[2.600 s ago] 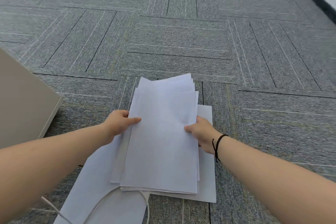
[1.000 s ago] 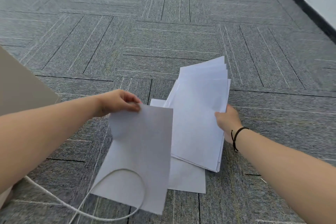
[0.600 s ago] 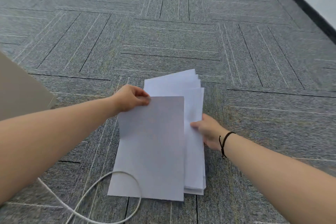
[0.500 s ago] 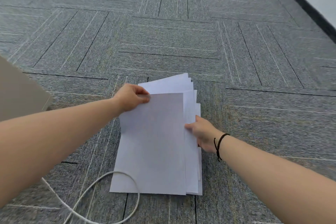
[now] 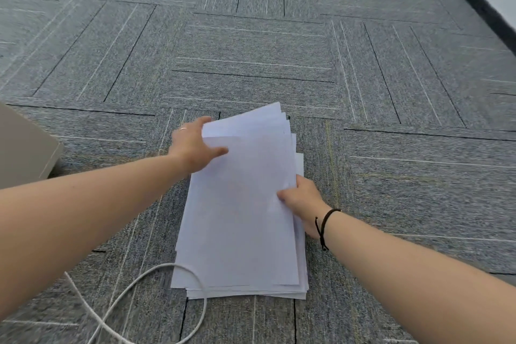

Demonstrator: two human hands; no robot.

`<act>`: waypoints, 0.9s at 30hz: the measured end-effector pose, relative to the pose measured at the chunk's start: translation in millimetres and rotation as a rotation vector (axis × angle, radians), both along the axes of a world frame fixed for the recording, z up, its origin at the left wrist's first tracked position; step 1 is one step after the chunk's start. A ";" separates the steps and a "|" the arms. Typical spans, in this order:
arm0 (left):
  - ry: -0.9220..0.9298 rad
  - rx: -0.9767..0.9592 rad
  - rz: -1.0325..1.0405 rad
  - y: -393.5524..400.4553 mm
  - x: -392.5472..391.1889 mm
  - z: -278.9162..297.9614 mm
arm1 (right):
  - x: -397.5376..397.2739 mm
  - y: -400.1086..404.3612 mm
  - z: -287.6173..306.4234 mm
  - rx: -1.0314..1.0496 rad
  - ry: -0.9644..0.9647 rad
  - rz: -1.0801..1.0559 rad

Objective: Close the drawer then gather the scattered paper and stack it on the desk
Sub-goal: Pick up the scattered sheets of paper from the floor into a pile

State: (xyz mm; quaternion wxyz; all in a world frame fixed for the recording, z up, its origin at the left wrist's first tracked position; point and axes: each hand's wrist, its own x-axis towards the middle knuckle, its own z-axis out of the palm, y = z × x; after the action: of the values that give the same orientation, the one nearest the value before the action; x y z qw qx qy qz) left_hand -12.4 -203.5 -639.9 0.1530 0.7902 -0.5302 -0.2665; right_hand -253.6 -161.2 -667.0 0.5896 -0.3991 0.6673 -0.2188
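Note:
A pile of white paper sheets (image 5: 243,209) lies on the grey carpet in the middle of the view, its far corners fanned out unevenly. My left hand (image 5: 195,145) rests at the pile's far left edge, thumb flat on the top sheet and fingers spread along the side. My right hand (image 5: 303,200) grips the pile's right edge, thumb on top and fingers tucked under the sheets. No drawer or desk top is visible.
A beige furniture corner (image 5: 25,153) stands on the carpet at the left edge. A white cable (image 5: 134,290) loops over the floor by the pile's near left corner. A dark skirting board (image 5: 474,0) and white wall run along the far right.
My left hand laid its single sheet on top of the pile and let go, then slid to the far left edge. My right hand kept its hold on the right side.

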 end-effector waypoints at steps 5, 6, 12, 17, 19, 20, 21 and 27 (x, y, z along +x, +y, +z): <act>0.197 0.226 0.248 21.3 7.2 -5.5 | -15.3 -6.0 -1.3 -0.126 0.362 0.024; 0.191 0.236 0.271 25.1 6.6 -5.9 | -16.5 -7.4 -3.9 -0.122 0.374 0.025; 0.421 0.276 0.425 31.1 -0.1 -10.7 | -12.7 -6.6 5.8 -0.035 0.259 -0.127; 0.517 0.313 0.425 32.8 -6.6 -14.6 | -8.2 3.1 14.1 0.060 0.100 -0.267; 0.555 0.313 0.430 33.9 -7.1 -13.2 | -9.4 6.7 12.6 0.135 -0.001 -0.237; 0.575 0.316 0.430 34.5 -5.7 -12.8 | -10.0 7.3 12.8 0.164 -0.036 -0.196; 0.593 0.323 0.424 35.3 -3.2 -13.2 | -10.8 7.5 14.6 0.172 -0.052 -0.152; 0.700 0.320 0.348 45.3 -4.1 -5.7 | -24.1 1.3 43.5 -0.003 -0.209 -0.038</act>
State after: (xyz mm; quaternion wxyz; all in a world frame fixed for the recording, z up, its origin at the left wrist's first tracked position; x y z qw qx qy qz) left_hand -16.5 -158.2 -645.6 0.2420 0.7436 -0.2571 -0.5679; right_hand -277.7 -159.9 -623.5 0.6510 -0.3623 0.6094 -0.2712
